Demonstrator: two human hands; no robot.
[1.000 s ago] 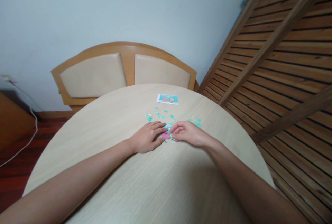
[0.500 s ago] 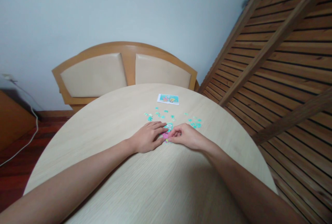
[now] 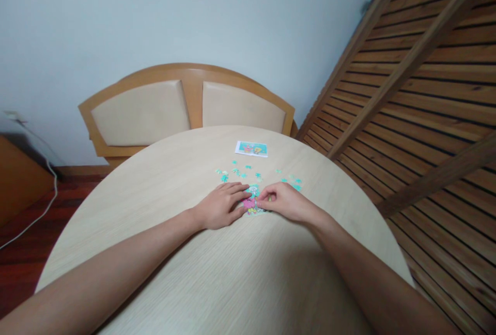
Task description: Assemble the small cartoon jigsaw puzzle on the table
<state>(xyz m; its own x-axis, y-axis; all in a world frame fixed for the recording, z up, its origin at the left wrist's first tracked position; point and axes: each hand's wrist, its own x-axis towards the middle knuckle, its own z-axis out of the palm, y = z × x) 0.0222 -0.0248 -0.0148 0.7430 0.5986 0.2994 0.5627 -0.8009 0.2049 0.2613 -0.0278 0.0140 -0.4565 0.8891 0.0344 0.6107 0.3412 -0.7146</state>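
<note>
A partly joined jigsaw puzzle (image 3: 250,203) with pink, teal and yellow cartoon parts lies on the table between my hands. My left hand (image 3: 221,204) rests flat and open at its left side, the fingertips touching the puzzle's edge. At the right side my right hand (image 3: 284,201) is closed in a pinch, thumb and forefinger down on a puzzle piece that they mostly cover. Loose teal puzzle pieces (image 3: 225,178) are scattered just beyond my left hand. More loose pieces (image 3: 296,187) lie past my right hand, partly hidden by it.
A small picture card (image 3: 251,149) with the cartoon figures lies farther back on the round wooden table (image 3: 186,283). Behind the table stands a padded wooden headboard (image 3: 196,102) against the wall. A slatted wooden frame (image 3: 418,102) leans at the right.
My right hand has shifted slightly right along the puzzle, still pinched, showing more of the puzzle's lower right part. My left hand has stayed in place.
</note>
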